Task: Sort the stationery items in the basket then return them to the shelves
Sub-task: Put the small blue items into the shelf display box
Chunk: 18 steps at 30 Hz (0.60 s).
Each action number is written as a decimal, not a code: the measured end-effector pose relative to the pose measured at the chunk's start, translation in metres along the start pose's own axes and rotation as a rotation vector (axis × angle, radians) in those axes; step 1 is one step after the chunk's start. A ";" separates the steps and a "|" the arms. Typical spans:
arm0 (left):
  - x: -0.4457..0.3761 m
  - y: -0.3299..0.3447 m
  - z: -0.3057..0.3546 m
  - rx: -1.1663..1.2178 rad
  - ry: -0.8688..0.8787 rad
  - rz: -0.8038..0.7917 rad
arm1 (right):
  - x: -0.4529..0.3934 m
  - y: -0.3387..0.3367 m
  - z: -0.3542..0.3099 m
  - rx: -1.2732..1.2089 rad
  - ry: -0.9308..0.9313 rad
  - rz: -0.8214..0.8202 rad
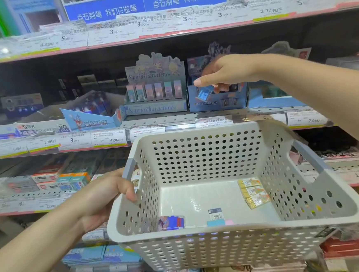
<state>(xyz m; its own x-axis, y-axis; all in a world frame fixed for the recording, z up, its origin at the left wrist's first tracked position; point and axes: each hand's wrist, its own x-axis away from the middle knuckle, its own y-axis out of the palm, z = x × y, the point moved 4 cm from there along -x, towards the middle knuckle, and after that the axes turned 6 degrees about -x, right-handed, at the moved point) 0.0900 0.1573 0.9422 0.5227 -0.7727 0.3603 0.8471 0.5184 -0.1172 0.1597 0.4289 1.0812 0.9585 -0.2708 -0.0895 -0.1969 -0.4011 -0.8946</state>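
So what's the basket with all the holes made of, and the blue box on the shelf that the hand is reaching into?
The basket looks like molded plastic: smooth, matte off-white walls, evenly punched round holes, rounded rim, grey handle pieces. The blue display box looks like printed cardboard: thin flat panels with folded edges and pictures printed on the front, slightly glossy. That's only from looks; nothing here proves it.

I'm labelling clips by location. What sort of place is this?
Most likely a stationery shop aisle: tiered shelves with price labels along their edges, and branded display boxes of small packaged items. The right hand reaches toward one.
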 end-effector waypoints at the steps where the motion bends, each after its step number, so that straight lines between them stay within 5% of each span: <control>1: 0.000 0.000 0.000 -0.013 0.018 0.018 | -0.002 0.000 0.000 0.022 0.010 0.010; 10: -0.006 -0.007 -0.007 -0.068 0.027 0.100 | -0.012 -0.004 0.003 0.062 0.130 0.034; 18: -0.007 -0.005 -0.007 -0.092 0.002 0.053 | -0.039 -0.020 0.006 -0.160 -0.028 0.131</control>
<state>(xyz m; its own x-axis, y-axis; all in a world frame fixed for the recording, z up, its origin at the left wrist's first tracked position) 0.0827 0.1573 0.9339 0.5675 -0.7455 0.3495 0.8232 0.5232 -0.2205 0.1277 0.4524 1.1003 0.9276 -0.3060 -0.2143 -0.3479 -0.4986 -0.7940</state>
